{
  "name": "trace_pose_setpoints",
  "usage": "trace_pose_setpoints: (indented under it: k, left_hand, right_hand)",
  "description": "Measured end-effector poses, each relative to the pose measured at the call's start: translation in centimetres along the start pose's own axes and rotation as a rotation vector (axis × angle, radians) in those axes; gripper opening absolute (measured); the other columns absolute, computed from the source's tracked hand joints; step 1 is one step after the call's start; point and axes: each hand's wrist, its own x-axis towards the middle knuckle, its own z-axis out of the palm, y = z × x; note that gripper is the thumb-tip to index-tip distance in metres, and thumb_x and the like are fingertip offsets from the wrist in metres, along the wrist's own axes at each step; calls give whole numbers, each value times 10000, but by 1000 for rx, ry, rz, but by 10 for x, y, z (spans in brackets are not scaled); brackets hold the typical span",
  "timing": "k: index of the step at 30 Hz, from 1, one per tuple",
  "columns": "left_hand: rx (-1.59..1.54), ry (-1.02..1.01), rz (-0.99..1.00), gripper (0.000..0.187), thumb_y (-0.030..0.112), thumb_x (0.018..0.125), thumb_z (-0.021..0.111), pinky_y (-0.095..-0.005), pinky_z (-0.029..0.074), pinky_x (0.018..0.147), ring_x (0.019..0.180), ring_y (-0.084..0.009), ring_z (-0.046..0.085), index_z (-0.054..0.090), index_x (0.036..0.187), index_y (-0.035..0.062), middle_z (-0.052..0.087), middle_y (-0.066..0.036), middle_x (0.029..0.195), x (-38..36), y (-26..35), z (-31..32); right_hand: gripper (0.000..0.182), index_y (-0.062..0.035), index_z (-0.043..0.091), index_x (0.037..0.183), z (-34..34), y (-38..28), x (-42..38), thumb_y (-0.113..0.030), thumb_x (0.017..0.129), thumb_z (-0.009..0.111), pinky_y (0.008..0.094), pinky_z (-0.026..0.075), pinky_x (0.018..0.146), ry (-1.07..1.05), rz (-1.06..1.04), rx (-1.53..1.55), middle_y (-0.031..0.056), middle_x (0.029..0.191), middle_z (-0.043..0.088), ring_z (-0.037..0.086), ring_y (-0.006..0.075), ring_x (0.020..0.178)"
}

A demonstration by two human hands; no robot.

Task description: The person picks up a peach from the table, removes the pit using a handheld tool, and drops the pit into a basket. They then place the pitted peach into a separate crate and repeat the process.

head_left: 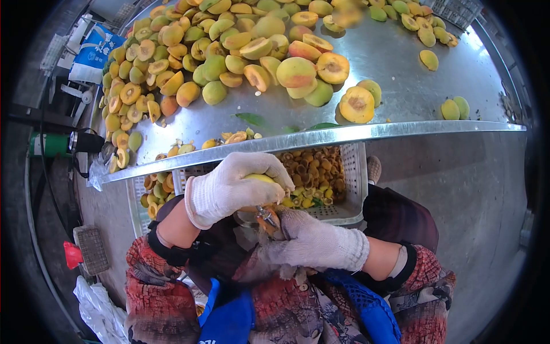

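Both of my hands wear white knitted gloves and work close together over my lap. My left hand [238,186] is curled round a yellow-green peach [260,178], mostly hidden under the fingers. Just below it, my right hand [315,241], its glove stained at the fingers, grips a small metal tool [266,217] with an orange-brown part beside it. The tool's tip points up towards the left fingertips. Behind the hands stands a plastic crate [356,178] of brown-orange stones and fruit scraps.
A metal table [401,86] with a raised edge [366,132] spans the view ahead. Halved peaches [258,49] are heaped on its left and middle, with more at the far right. Another crate [137,206] holds fruit at left. A green flask [51,144] and grey block [91,249] are further left.
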Motion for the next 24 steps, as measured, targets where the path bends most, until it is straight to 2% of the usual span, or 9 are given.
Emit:
trace_pose_setpoints:
  k: [6,9,12,15,18,19,21,22,24]
  left_hand:
    - [-93,-43,-61,252,153,774,629,-252,490,727,806,-130,608,660,947,-27,662,-86,896,-3,-1,1]
    - [-353,68,8,299,173,774,617,-281,496,757,827,-171,616,637,984,-38,655,-125,926,-7,-21,15]
    - [-685,127,190,340,201,786,591,-325,499,792,857,-225,620,607,1019,-46,642,-168,952,-8,-36,30]
    - [-766,226,294,358,233,810,567,-358,501,813,882,-264,620,585,1036,-45,630,-194,982,-8,-49,36]
    - [-814,335,301,350,231,833,559,-352,503,815,887,-254,619,576,1039,-52,624,-186,998,-7,-46,39]
    - [-786,390,276,359,256,835,560,-366,515,802,873,-269,623,573,1030,-45,621,-194,985,-7,-44,39]
    - [-730,495,229,378,305,840,562,-396,538,776,843,-298,630,566,1012,-32,614,-208,960,-5,-43,40]
    - [-754,493,239,358,272,849,550,-374,528,786,856,-274,627,569,1023,-40,616,-194,969,-5,-44,40]
    - [-803,492,261,322,206,867,525,-330,507,805,882,-227,620,574,1045,-58,621,-167,987,-6,-46,37]
  right_hand:
    - [253,-64,487,987,-7,2,-5,-177,838,657,233,457,389,-141,81,177,59,783,585,541,89,533]
    - [236,-70,504,967,-9,7,-4,-208,849,656,223,452,393,-199,118,294,59,792,587,545,89,540]
    - [222,-81,518,943,-7,7,-4,-239,863,653,210,456,415,-180,67,276,52,793,590,545,86,541]
    - [250,-58,529,964,-8,-3,-6,-252,862,649,246,480,445,-130,120,151,93,793,600,588,122,579]
    - [301,-22,535,1009,0,-2,1,-244,844,653,311,497,463,165,-23,-335,138,785,603,620,193,591]
    - [313,-11,539,1060,-8,40,24,-203,828,627,372,504,484,448,-682,-855,176,792,604,630,263,614]
    - [282,-19,555,1004,-7,36,22,-209,814,639,378,510,465,607,-704,-1084,148,790,617,647,271,619]
    - [267,-22,564,976,-7,34,21,-212,807,645,380,512,455,687,-711,-1200,134,789,624,655,276,622]
    - [199,-45,565,929,-2,27,23,-192,805,620,370,499,437,825,-542,-1435,104,737,589,639,253,589]
